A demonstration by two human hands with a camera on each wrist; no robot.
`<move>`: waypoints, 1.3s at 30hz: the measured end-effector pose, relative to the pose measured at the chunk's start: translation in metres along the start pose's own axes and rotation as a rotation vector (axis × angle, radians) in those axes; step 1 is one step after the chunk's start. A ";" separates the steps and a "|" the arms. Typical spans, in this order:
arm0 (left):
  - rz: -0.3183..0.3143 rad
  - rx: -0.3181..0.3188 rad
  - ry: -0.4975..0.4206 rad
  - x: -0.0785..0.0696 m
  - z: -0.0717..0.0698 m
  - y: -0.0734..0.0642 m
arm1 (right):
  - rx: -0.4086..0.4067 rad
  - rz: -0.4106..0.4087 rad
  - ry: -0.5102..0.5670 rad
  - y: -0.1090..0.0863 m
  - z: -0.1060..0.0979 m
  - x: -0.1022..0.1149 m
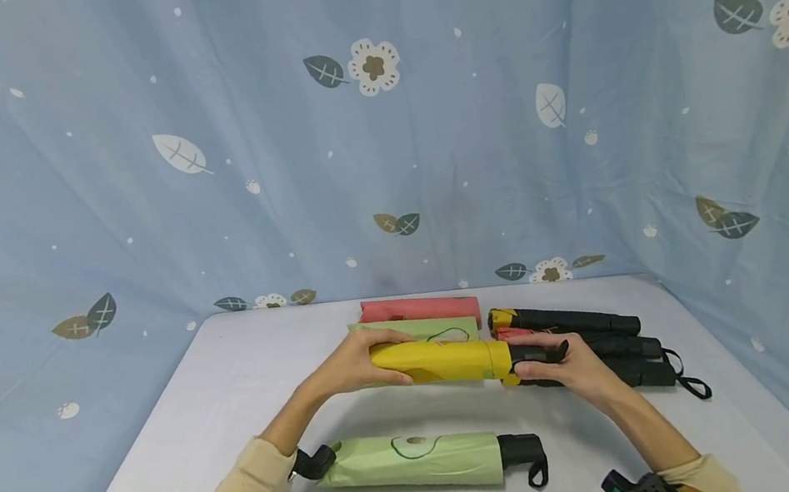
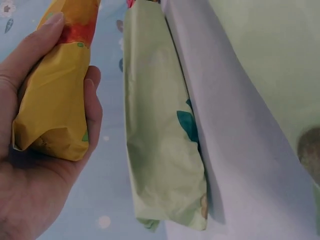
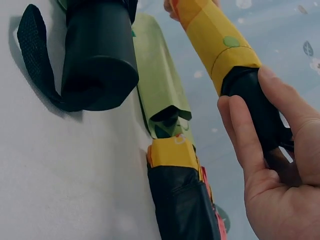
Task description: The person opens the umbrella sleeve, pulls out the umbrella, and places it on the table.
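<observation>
Both hands hold a compact umbrella in a yellow sleeve (image 1: 448, 360), raised over the middle of the table and lying nearly level. My left hand (image 1: 358, 360) grips its covered left end, thumb along one side and fingers round the other in the left wrist view. At the other end, my right hand (image 1: 570, 360) pinches the black handle (image 3: 250, 102) between thumb and fingers. Nearer me lies a light green umbrella (image 1: 425, 460) with an avocado print, its black handle and wrist loop pointing right. Behind the yellow umbrella, partly covered by it, is another green sleeve (image 1: 414, 329).
A red sleeve (image 1: 419, 310) lies at the back of the white table (image 1: 247, 384). To the right, black folded umbrellas (image 1: 572, 320) with yellow or red ends lie side by side, a loop (image 1: 696, 387) sticking out. A blue patterned curtain (image 1: 426, 149) surrounds the table.
</observation>
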State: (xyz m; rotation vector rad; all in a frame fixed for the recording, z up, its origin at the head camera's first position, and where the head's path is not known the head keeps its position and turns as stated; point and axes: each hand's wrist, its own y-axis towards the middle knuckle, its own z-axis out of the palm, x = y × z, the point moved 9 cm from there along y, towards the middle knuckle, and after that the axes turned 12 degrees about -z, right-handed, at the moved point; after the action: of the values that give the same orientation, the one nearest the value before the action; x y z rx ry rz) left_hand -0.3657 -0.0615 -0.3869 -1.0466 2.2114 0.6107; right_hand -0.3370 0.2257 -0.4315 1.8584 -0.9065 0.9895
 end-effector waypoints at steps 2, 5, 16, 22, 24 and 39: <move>-0.006 0.008 -0.001 0.000 0.001 -0.001 | -0.002 0.009 0.030 -0.001 0.001 -0.001; -0.011 0.022 0.000 0.001 0.002 -0.001 | -0.001 0.024 0.054 -0.002 0.002 -0.003; -0.014 0.063 -0.039 0.004 0.004 -0.005 | -0.038 0.100 0.047 -0.008 0.000 -0.007; -0.036 0.061 -0.024 0.002 0.005 -0.006 | -0.042 0.113 0.130 -0.011 0.001 -0.009; -0.039 0.069 -0.032 -0.002 0.005 -0.007 | -0.043 0.114 0.158 -0.011 0.002 -0.008; -0.081 0.076 -0.067 -0.020 -0.012 -0.023 | -0.087 0.103 0.197 -0.021 -0.012 -0.004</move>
State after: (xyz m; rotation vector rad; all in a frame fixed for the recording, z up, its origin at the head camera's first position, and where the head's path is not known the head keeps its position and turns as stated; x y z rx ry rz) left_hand -0.3412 -0.0720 -0.3677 -1.0559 2.1066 0.5145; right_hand -0.3239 0.2459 -0.4371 1.6229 -0.9183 1.1558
